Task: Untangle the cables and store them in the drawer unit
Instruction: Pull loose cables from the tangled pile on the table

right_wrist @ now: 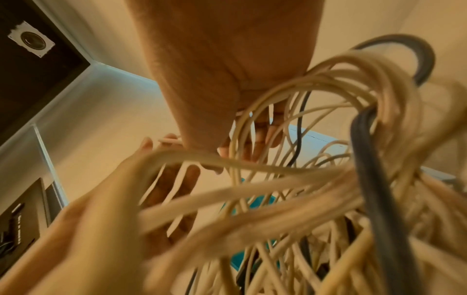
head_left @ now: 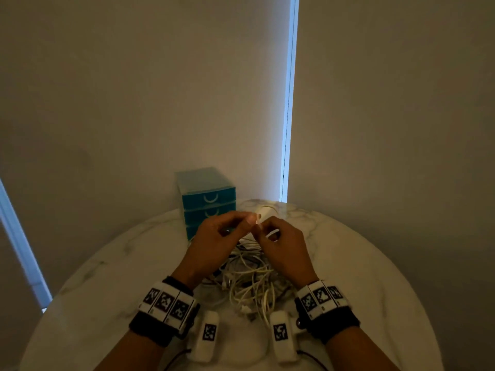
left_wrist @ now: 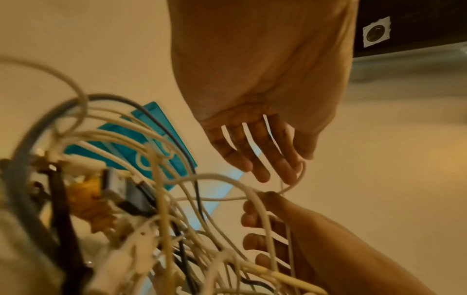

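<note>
A tangle of white cables (head_left: 251, 279) with a few dark ones lies on the round marble table (head_left: 107, 277) between my wrists. Both hands hover over its far end. My left hand (head_left: 249, 219) pinches a thin white cable (left_wrist: 227, 198) between thumb and forefinger. My right hand (head_left: 263, 228) pinches the same strand close beside it, its thumb tip (left_wrist: 272, 196) pressed on it. The other loops hang below the hands (right_wrist: 328, 179). A blue drawer unit (head_left: 207, 199) stands just behind the left hand; the drawers that show are shut, and the lowest is partly hidden.
The drawer unit backs onto a plain wall near the table's far edge. A bright window slit (head_left: 289, 103) runs down the wall to the right of it. Bare marble lies to the left and right of the cable pile.
</note>
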Available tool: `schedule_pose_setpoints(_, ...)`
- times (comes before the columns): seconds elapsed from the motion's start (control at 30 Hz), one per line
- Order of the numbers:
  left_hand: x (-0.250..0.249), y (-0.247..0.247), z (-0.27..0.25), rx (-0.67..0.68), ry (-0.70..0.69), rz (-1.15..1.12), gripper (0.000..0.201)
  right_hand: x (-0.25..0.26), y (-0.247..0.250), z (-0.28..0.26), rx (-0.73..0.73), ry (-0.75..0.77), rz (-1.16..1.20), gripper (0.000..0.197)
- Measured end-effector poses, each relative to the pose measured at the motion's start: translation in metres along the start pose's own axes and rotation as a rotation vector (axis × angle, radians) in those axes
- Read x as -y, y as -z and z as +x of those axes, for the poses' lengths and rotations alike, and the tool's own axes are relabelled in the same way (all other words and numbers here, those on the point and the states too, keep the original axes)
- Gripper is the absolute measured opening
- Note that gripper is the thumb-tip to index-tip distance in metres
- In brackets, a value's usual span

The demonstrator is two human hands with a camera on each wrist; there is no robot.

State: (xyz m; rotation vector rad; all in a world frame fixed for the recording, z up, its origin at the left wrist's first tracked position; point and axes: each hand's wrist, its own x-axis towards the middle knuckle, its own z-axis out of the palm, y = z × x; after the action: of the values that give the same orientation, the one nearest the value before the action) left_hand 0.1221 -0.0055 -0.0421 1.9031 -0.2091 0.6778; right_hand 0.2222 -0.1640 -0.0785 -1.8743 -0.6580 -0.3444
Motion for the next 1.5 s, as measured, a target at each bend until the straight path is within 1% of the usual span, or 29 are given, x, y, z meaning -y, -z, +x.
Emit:
schedule_pose_setpoints(0.07, 0.016, 0.006, -0.001, 0.005, 0.055, 0.017, 0.027, 0.002, 0.001, -0.002, -0.027, -0.001, 0.045, 0.027)
schedule_pose_setpoints(0.13, 0.027, 0.010, -0.002, -0.009, 0.167, 0.003, 0.031, 0.006, 0.005, -0.003, -0.038, -0.006, 0.140, 0.017)
schedule_pose_setpoints(0.17, 0.030, 0.011, -0.003, -0.014, 0.199, -0.011, 0.032, 0.009, 0.007, -0.003, -0.045, -0.008, 0.191, 0.012)
schedule_pose_setpoints(0.23, 0.035, 0.015, -0.003, -0.017, 0.201, -0.012, 0.030, 0.017, 0.012, -0.003, -0.088, -0.004, 0.302, 0.005)
schedule_pose_setpoints(0.27, 0.037, 0.017, -0.003, -0.006, 0.185, 0.028, 0.028, 0.021, 0.013, -0.003, -0.116, 0.001, 0.364, 0.004)
schedule_pose_setpoints(0.33, 0.039, 0.020, -0.004, 0.040, 0.178, 0.119, 0.025, 0.031, 0.016, -0.003, -0.169, -0.009, 0.476, 0.010)
schedule_pose_setpoints(0.4, 0.040, 0.021, -0.004, 0.057, 0.184, 0.142, 0.024, 0.036, 0.019, -0.005, -0.180, -0.020, 0.532, 0.016)
schedule_pose_setpoints(0.43, 0.041, 0.021, -0.004, 0.046, 0.174, 0.144, 0.022, 0.036, 0.019, -0.006, -0.163, -0.018, 0.537, 0.019)
schedule_pose_setpoints(0.47, 0.042, 0.021, -0.004, 0.013, 0.162, 0.152, 0.019, 0.034, 0.018, -0.006, -0.124, -0.013, 0.529, 0.020)
schedule_pose_setpoints(0.53, 0.044, 0.022, -0.003, -0.122, 0.163, 0.107, 0.011, 0.025, 0.016, -0.004, 0.003, -0.021, 0.484, 0.020)
schedule_pose_setpoints(0.6, 0.045, 0.024, -0.001, -0.293, 0.203, -0.029, 0.010, 0.014, 0.014, -0.002, 0.158, -0.033, 0.345, 0.021)
schedule_pose_setpoints(0.67, 0.045, 0.024, 0.000, -0.425, 0.222, -0.142, 0.011, 0.005, 0.013, -0.002, 0.298, -0.035, 0.182, 0.014)
schedule_pose_setpoints(0.73, 0.041, 0.024, 0.000, -0.513, 0.226, -0.214, 0.013, 0.003, 0.014, -0.003, 0.346, -0.061, 0.168, 0.011)
schedule_pose_setpoints(0.8, 0.035, 0.024, 0.000, -0.542, 0.233, -0.307, 0.016, 0.004, 0.015, -0.004, 0.340, -0.065, 0.215, 0.013)
schedule_pose_setpoints(0.87, 0.027, 0.021, -0.001, -0.462, 0.215, -0.330, 0.017, 0.010, 0.011, -0.006, 0.342, -0.032, 0.231, 0.016)
schedule_pose_setpoints(0.97, 0.013, 0.010, -0.005, -0.281, 0.125, -0.222, 0.014, 0.016, 0.001, -0.011, 0.316, 0.021, 0.186, 0.019)
schedule_pose_setpoints(1.03, 0.007, 0.006, -0.006, -0.229, 0.096, -0.180, 0.016, 0.019, -0.002, -0.012, 0.281, 0.035, 0.197, 0.012)
schedule_pose_setpoints(1.13, 0.004, 0.008, -0.007, -0.185, 0.113, -0.183, 0.021, 0.019, -0.004, -0.013, 0.224, 0.046, 0.205, 0.008)
schedule_pose_setpoints(1.17, 0.004, 0.010, -0.007, -0.170, 0.112, -0.203, 0.026, 0.020, -0.004, -0.013, 0.202, 0.049, 0.211, 0.008)
schedule_pose_setpoints(1.23, 0.012, 0.014, -0.004, -0.145, 0.099, -0.193, 0.044, 0.022, -0.002, -0.012, 0.135, 0.036, 0.256, 0.012)
schedule_pose_setpoints(1.27, 0.019, 0.016, -0.003, -0.140, 0.108, -0.120, 0.052, 0.022, -0.001, -0.011, 0.090, 0.020, 0.291, 0.013)
schedule_pose_setpoints(1.3, 0.024, 0.020, -0.002, -0.119, 0.122, -0.031, 0.055, 0.024, 0.000, -0.011, 0.049, 0.001, 0.330, 0.013)
schedule_pose_setpoints(1.33, 0.029, 0.023, -0.003, -0.083, 0.129, 0.039, 0.052, 0.025, 0.001, -0.011, 0.020, -0.020, 0.373, 0.012)
schedule_pose_setpoints(1.4, 0.037, 0.027, -0.004, -0.032, 0.161, 0.117, 0.034, 0.029, 0.003, -0.009, -0.047, -0.062, 0.499, 0.013)
schedule_pose_setpoints(1.43, 0.041, 0.029, -0.004, -0.040, 0.185, 0.134, 0.026, 0.031, 0.005, -0.007, -0.102, -0.082, 0.585, 0.015)
schedule_pose_setpoints(1.5, 0.050, 0.035, -0.005, -0.083, 0.220, 0.190, 0.021, 0.034, 0.012, 0.000, -0.183, -0.104, 0.724, 0.023)
